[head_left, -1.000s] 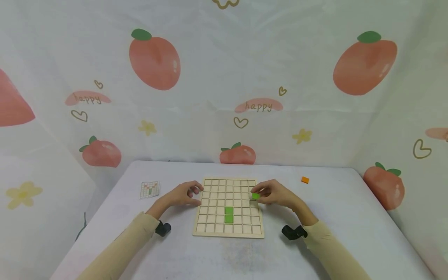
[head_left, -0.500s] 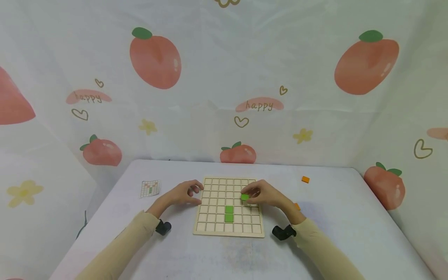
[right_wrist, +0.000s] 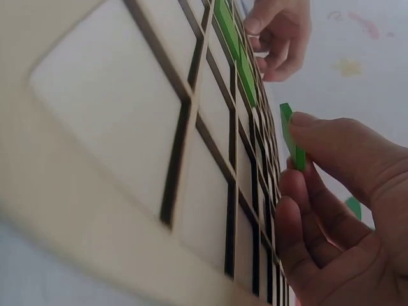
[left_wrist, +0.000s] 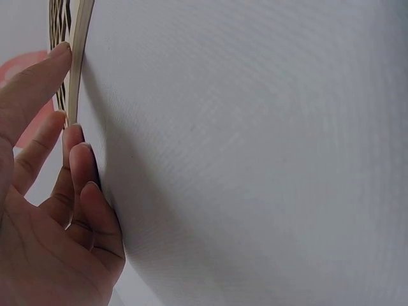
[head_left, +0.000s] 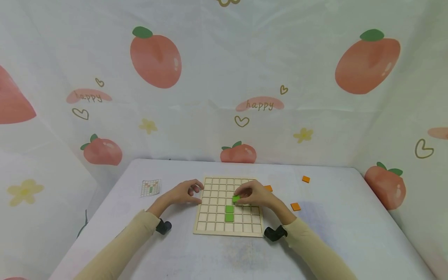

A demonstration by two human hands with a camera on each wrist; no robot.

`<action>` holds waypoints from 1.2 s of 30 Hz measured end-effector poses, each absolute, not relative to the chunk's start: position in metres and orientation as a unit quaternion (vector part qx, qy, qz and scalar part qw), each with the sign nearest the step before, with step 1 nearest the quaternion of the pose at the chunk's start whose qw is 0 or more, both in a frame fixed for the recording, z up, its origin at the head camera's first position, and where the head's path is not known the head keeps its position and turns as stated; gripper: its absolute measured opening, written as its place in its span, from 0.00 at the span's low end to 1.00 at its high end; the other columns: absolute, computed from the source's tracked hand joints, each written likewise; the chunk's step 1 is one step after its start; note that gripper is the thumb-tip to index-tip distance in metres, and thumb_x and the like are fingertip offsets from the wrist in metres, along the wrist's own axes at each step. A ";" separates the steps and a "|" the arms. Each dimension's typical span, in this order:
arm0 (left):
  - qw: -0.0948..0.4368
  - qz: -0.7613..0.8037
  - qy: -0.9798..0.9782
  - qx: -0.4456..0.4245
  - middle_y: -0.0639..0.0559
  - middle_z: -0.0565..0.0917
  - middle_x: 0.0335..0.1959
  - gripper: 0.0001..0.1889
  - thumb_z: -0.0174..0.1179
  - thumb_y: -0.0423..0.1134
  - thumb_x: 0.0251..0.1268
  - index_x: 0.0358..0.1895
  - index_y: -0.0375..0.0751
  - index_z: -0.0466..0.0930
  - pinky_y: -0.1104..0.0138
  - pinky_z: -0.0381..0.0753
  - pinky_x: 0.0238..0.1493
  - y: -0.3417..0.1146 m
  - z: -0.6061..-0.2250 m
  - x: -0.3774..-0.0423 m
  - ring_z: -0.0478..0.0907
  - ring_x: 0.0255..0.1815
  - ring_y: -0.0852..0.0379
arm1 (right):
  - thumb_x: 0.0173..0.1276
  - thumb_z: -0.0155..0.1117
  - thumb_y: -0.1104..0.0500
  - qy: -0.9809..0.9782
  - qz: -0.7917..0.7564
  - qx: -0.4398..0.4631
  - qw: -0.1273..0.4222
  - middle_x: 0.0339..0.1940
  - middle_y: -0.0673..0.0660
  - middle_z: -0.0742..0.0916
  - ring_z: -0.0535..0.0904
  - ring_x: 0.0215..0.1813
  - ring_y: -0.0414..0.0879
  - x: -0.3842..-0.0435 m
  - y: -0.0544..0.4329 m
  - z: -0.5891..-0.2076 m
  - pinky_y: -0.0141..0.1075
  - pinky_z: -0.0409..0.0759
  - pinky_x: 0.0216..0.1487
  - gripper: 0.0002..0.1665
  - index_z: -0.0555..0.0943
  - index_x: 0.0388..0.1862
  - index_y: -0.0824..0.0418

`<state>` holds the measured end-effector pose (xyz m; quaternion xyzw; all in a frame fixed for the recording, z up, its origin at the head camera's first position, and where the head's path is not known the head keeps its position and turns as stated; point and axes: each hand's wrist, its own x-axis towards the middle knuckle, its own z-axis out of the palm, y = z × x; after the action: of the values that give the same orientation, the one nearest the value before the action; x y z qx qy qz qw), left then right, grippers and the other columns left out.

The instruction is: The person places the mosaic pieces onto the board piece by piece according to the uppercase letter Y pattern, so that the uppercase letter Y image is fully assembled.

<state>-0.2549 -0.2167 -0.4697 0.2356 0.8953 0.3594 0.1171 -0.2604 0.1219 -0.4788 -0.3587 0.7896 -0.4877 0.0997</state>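
Note:
A wooden grid board [head_left: 212, 208] lies on the table, with two green square tiles [head_left: 229, 217] set one above the other in its cells. My right hand [head_left: 257, 193] pinches another green tile [head_left: 236, 198] between thumb and fingers, over the board just above and right of that pair. In the right wrist view this tile [right_wrist: 292, 137] is tilted and held clear of the grid. My left hand [head_left: 183, 192] is at the board's left edge, thumb and fingers spread and loosely bent. The left wrist view shows its thumb and fingertips at the board's rim [left_wrist: 78, 64].
Orange square tiles lie right of the board: one far back [head_left: 306, 179], one nearer [head_left: 295, 206], and one [head_left: 268, 188] partly behind my right hand. A paper card [head_left: 151, 188] with a coloured grid pattern lies at the left. A patterned cloth [head_left: 196, 128] hangs behind the table.
My right hand has moved left across the board with the green tile, from its right edge towards the middle. Two orange tiles have come into sight behind it. My left hand stays put.

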 end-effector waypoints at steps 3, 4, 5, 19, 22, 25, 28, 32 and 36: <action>0.116 0.362 0.894 0.237 0.50 0.78 0.40 0.24 0.76 0.37 0.58 0.55 0.37 0.78 0.63 0.71 0.39 -0.216 -0.470 -0.255 0.71 0.35 0.55 | 0.59 0.78 0.68 0.794 -0.478 -0.362 0.099 0.35 0.56 0.88 0.81 0.35 0.44 -0.259 0.118 -0.477 0.36 0.81 0.40 0.12 0.88 0.42 0.65; 0.116 0.362 0.894 0.237 0.50 0.78 0.40 0.24 0.76 0.37 0.58 0.55 0.37 0.78 0.63 0.71 0.39 -0.216 -0.469 -0.255 0.71 0.35 0.55 | 0.59 0.78 0.67 0.796 -0.474 -0.365 0.097 0.34 0.56 0.88 0.81 0.35 0.43 -0.259 0.116 -0.477 0.36 0.81 0.40 0.12 0.88 0.42 0.65; 0.117 0.364 0.894 0.236 0.50 0.78 0.40 0.24 0.77 0.37 0.57 0.55 0.37 0.78 0.63 0.71 0.39 -0.216 -0.469 -0.255 0.70 0.35 0.54 | 0.59 0.78 0.68 0.796 -0.471 -0.368 0.097 0.35 0.56 0.88 0.81 0.35 0.43 -0.258 0.115 -0.475 0.36 0.81 0.40 0.12 0.88 0.42 0.66; 0.122 0.364 0.895 0.228 0.51 0.78 0.41 0.24 0.76 0.37 0.58 0.55 0.39 0.78 0.63 0.71 0.40 -0.216 -0.470 -0.255 0.71 0.36 0.54 | 0.59 0.77 0.67 0.821 -0.445 -0.339 0.112 0.36 0.53 0.86 0.80 0.36 0.42 -0.254 0.098 -0.473 0.36 0.80 0.42 0.10 0.87 0.40 0.63; 0.122 0.364 0.895 0.228 0.50 0.78 0.42 0.24 0.76 0.38 0.58 0.55 0.39 0.78 0.63 0.72 0.40 -0.217 -0.469 -0.255 0.71 0.37 0.54 | 0.59 0.76 0.68 0.824 -0.443 -0.334 0.114 0.36 0.53 0.86 0.79 0.36 0.43 -0.253 0.097 -0.472 0.35 0.79 0.42 0.10 0.87 0.40 0.64; 0.121 0.363 0.895 0.230 0.50 0.78 0.42 0.24 0.76 0.38 0.57 0.55 0.38 0.78 0.63 0.72 0.40 -0.217 -0.470 -0.255 0.71 0.37 0.54 | 0.59 0.76 0.68 0.825 -0.443 -0.331 0.116 0.37 0.53 0.86 0.79 0.36 0.43 -0.253 0.096 -0.471 0.35 0.79 0.42 0.10 0.88 0.39 0.63; 0.122 0.364 0.895 0.226 0.51 0.78 0.42 0.24 0.77 0.37 0.57 0.55 0.39 0.78 0.63 0.72 0.40 -0.216 -0.469 -0.255 0.71 0.37 0.54 | 0.59 0.77 0.68 0.824 -0.443 -0.332 0.118 0.36 0.53 0.86 0.79 0.36 0.43 -0.253 0.095 -0.471 0.35 0.79 0.41 0.09 0.88 0.39 0.63; 0.124 0.365 0.896 0.223 0.50 0.79 0.41 0.24 0.76 0.37 0.57 0.55 0.39 0.78 0.62 0.72 0.40 -0.215 -0.469 -0.254 0.71 0.37 0.54 | 0.59 0.77 0.68 0.823 -0.442 -0.337 0.119 0.35 0.53 0.86 0.79 0.35 0.43 -0.254 0.095 -0.472 0.35 0.79 0.41 0.10 0.88 0.39 0.63; 0.124 0.363 0.896 0.225 0.50 0.78 0.41 0.24 0.76 0.37 0.57 0.55 0.38 0.78 0.63 0.71 0.40 -0.215 -0.469 -0.254 0.71 0.36 0.54 | 0.58 0.77 0.69 0.822 -0.441 -0.340 0.119 0.35 0.54 0.86 0.78 0.35 0.43 -0.255 0.095 -0.471 0.35 0.78 0.40 0.10 0.88 0.39 0.64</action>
<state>-0.2544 -0.2147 -0.4691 0.2252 0.8955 0.3631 0.1241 -0.2547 0.0948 -0.4711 -0.3403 0.8220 -0.4409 0.1188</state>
